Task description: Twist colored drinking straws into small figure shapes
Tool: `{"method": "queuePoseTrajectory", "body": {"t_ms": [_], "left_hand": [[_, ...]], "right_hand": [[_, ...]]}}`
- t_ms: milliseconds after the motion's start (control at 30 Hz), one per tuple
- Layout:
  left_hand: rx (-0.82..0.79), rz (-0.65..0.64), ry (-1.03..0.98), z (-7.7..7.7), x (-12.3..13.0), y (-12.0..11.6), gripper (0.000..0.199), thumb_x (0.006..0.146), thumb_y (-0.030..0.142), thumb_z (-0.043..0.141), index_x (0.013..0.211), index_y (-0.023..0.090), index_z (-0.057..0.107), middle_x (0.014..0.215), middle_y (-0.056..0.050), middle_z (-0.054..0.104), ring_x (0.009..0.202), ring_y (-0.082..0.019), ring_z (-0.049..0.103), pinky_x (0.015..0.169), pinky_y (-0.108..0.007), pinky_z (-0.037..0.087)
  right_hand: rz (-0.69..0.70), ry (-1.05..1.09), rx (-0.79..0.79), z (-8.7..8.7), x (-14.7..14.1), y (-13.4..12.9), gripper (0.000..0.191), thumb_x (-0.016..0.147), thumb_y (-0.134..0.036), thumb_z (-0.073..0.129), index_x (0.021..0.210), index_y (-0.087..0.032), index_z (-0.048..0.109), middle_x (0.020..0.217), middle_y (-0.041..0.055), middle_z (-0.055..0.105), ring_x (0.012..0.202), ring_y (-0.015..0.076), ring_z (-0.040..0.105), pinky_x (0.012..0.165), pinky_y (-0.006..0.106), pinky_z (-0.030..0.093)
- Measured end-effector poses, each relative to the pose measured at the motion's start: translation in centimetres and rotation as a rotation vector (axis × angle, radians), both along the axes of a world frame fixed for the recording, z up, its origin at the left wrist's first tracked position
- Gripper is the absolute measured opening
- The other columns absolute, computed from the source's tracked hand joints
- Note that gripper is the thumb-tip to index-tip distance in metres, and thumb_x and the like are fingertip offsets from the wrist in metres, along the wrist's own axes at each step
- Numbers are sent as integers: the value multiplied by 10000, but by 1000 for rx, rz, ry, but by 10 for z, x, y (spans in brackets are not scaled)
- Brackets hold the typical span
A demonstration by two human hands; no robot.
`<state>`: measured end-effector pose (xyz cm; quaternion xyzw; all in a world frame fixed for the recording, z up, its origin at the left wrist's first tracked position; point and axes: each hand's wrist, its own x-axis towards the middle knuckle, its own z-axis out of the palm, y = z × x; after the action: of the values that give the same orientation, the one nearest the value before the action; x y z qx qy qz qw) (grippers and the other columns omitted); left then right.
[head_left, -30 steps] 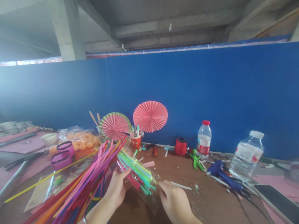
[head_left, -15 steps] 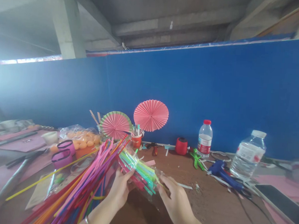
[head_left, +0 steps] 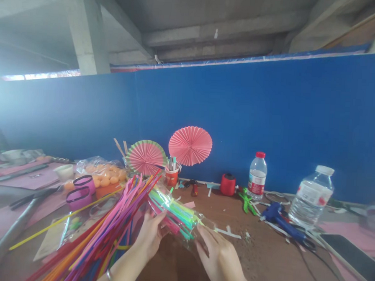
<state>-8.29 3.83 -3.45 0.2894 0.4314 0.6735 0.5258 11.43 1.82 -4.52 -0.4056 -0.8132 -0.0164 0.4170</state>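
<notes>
A clear plastic bag (head_left: pixel 175 210) of green, yellow and pink straw-like sticks lies tilted between my hands. My left hand (head_left: pixel 151 233) grips its near left side, thumb on top of the plastic. At the lower right end, my right hand (head_left: pixel 219 252) pinches the edge of the bag, its fingertips partly hidden by the plastic and the hand itself. Beside my left forearm spreads a large bundle of long, thin multicoloured strips (head_left: pixel 107 232), in pink, purple, red, orange and blue. What exactly the sticks are I cannot make out.
Two pleated paper fans (head_left: pixel 190 145) stand at the back by a cup of pens (head_left: pixel 171 176). Further right are a red round object (head_left: pixel 228 184), two water bottles (head_left: pixel 257 177), a blue glue gun (head_left: pixel 282 223) and a phone (head_left: pixel 353 254). Orange balls (head_left: pixel 107 174) lie left.
My right hand has shifted slightly left and down at the bag's end. The near ends of the sticks now show less clearly beyond the plastic. My left hand keeps its grip.
</notes>
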Motion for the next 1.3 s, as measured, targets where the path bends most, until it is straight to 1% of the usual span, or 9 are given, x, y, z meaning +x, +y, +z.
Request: {"method": "queuePoseTrajectory", "body": {"t_ms": [167,267,467,600,733,967,1067,1133,1300], "left_hand": [[-11,22,1,5,2,-2,367,664,170,676,967,206,474,770,-17,641,629,-166,643,555,-286,515],[-18,25,1,5,1,-1,338,671,164,668,943,202,471,742,-10,632,583,-152,632,537,-282,513],[-8,-6,37,-3,3,0,368,687,203,656,988,218,445,748,-7,617,568,-156,626,529,-299,520],[4,21,33,-3,11,-3,503,671,183,667,1078,256,382,804,-5,613,574,-153,629,506,-273,512],[-4,-3,29,-1,16,-7,560,669,200,671,1121,263,346,791,-2,612,553,-159,626,510,-295,516],[-41,6,-11,-3,15,-6,574,657,196,679,1123,269,351,862,-26,634,600,-180,642,513,-302,514],[-42,4,-29,-3,16,-6,568,653,192,682,1115,269,360,858,-21,639,608,-178,644,520,-293,513],[-29,-8,-15,-2,17,-7,558,659,202,679,1115,267,364,864,-23,637,621,-177,646,537,-292,514],[-4,-22,0,0,15,-7,494,675,196,668,1075,255,384,771,8,616,549,-138,619,552,-290,511]], "right_hand": [[36,27,8,0,1,1,461,722,-192,548,1172,-155,459,1125,108,558,1062,242,499,897,365,433],[48,49,-26,-2,0,0,521,712,-189,562,1213,-159,419,1156,114,520,1088,247,467,908,368,421],[105,68,-92,2,-3,1,473,719,-137,553,1175,-234,477,1000,68,565,935,201,535,803,303,464],[73,59,-71,5,-4,3,402,707,-135,562,1086,-269,554,966,47,586,898,200,550,758,296,463],[58,48,-65,4,-3,4,304,747,-162,542,1022,-279,597,929,27,638,806,181,600,720,274,457],[200,170,-137,3,-2,7,261,803,-116,435,901,-236,645,805,37,664,742,154,613,688,234,454],[247,221,-153,2,-5,8,283,768,-81,447,925,-232,628,853,40,657,788,157,608,725,241,454],[251,236,-154,1,-7,8,283,740,-68,470,913,-231,624,857,35,653,789,158,605,732,244,454],[185,262,-116,3,-6,7,252,692,-20,442,764,-199,603,733,26,621,707,152,588,687,245,458]]}}
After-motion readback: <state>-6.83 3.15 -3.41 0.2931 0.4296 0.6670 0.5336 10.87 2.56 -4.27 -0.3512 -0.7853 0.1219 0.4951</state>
